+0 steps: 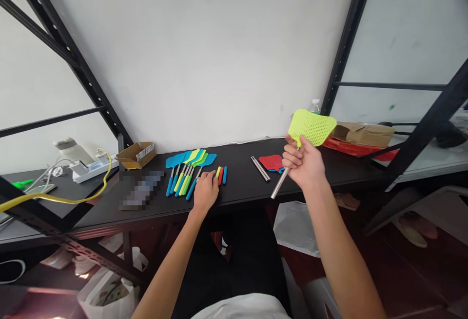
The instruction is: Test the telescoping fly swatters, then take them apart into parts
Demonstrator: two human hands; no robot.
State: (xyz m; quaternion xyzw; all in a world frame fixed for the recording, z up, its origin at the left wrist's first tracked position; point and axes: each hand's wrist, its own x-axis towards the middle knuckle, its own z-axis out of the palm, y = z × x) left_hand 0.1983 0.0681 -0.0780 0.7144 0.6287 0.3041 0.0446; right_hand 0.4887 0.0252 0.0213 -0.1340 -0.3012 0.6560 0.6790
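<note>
My right hand (304, 163) is raised above the black table (241, 187), closed around the metal rod of a yellow-green fly swatter (311, 126) whose head points up and right. My left hand (205, 191) rests on the table with fingers curled at a few loose coloured handle grips (221, 174). Whether it grips one I cannot make out. Just left of it lies a row of several finished blue and green swatters (188, 169). Red swatter heads (271, 162) and two bare metal rods (260, 168) lie between my hands.
A small open cardboard box (137, 154) sits at the table's left end, beside a power strip (91, 168) and a yellow cable (66, 198). A brown paper bag over red packaging (360, 139) lies at the right. Black shelf posts frame both sides. Plastic bags lie under the table.
</note>
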